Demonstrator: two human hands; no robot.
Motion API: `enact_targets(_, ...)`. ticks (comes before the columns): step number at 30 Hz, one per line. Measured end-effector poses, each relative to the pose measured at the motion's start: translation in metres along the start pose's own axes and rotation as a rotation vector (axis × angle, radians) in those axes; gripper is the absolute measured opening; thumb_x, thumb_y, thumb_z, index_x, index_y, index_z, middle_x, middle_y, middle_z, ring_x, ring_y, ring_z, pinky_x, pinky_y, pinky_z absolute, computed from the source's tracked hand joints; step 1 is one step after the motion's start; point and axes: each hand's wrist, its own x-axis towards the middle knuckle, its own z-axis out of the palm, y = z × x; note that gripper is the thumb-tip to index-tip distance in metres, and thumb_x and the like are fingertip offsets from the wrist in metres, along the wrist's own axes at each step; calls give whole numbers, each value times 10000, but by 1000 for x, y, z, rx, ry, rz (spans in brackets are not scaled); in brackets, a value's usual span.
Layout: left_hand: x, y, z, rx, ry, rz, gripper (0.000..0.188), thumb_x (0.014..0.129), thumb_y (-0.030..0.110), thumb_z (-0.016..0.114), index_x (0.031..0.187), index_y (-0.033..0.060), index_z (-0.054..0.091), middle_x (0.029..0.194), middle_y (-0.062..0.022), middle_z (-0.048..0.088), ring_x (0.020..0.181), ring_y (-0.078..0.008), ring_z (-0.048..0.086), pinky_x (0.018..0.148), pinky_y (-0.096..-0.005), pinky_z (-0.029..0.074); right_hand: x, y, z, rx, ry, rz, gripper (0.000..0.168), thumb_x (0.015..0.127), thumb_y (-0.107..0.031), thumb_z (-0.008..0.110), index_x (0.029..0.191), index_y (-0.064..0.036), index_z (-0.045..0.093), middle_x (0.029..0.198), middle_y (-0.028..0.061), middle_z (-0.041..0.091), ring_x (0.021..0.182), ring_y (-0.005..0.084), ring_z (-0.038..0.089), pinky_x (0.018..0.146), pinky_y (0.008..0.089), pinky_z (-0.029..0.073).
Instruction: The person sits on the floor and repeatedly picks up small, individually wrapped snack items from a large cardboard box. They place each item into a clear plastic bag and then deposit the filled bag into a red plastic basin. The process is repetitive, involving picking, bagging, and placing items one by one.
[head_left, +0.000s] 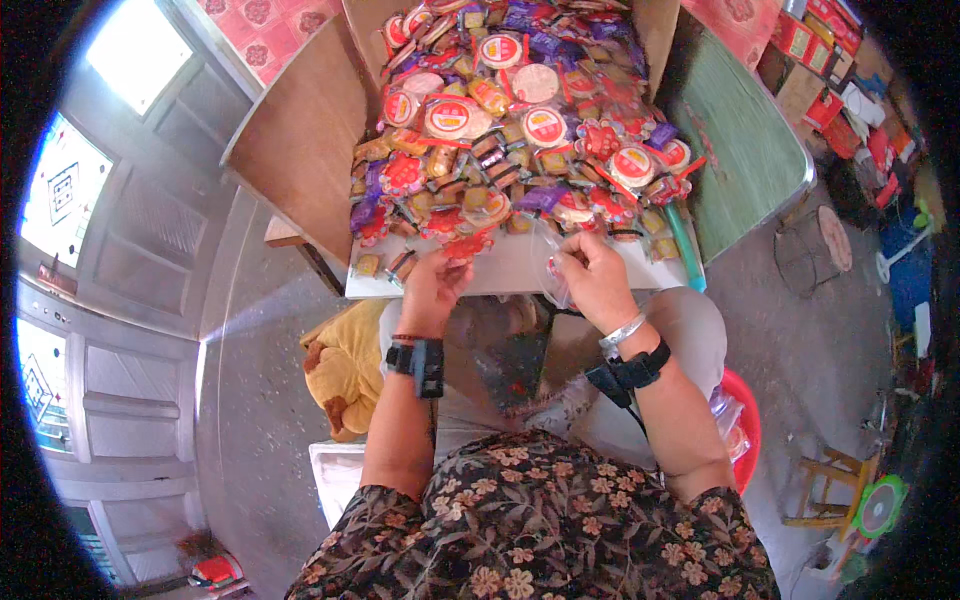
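Observation:
My left hand (430, 294) pinches a red flower-shaped snack packet (469, 246) above the front of a white tabletop (502, 276). To its right, my right hand (601, 279) grips the edge of a clear plastic bag (546, 251), which hangs over the table's front edge. What lies inside the bag is hard to make out. Beyond both hands rises a heap of wrapped snacks: round crackers with red labels (448, 118), purple packets (541, 199) and small yellowish packets (475, 196). A small wrapped piece (367, 265) lies left of my left hand.
Cardboard flaps, a brown one (300, 127) left and a green-faced one (739, 142) right, flank the heap. A teal tube (684, 247) lies at the table's right. A yellow plush cushion (349, 375), a white box (336, 469) and a red tub (750, 435) surround my legs.

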Motion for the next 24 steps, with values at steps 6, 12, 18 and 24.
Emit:
enact_targets(6,-12,-9,-30,-103,-146,-43,53,812,121,528,837,75,532,797,-50,591,742,-168,591,615,-299,511,-1,-4,2,11,32,-8,108,765,-75,615,836,-5,574,757,142,619,700,267,610,644,348,476)
enact_targets(12,-60,20,50,503,-272,234,44,823,94,527,808,67,496,693,-41,556,536,-115,544,388,-237,409,0,-3,3,-38,50,-35,119,770,-95,622,841,-9,578,788,160,628,735,306,618,661,372,479)
enact_targets(18,-46,6,57,784,-258,290,81,854,85,510,799,45,465,643,-50,544,456,-102,506,382,-234,411,-5,-10,3,-24,-23,-51,116,776,-105,625,834,-13,581,786,167,628,741,327,616,663,381,479)
enact_targets(24,-39,-24,64,297,-185,96,82,876,116,490,869,37,470,786,-103,599,649,-151,587,569,-285,505,-10,-8,11,-29,-29,-161,106,773,-118,632,812,-31,585,772,160,625,747,339,609,664,394,478)
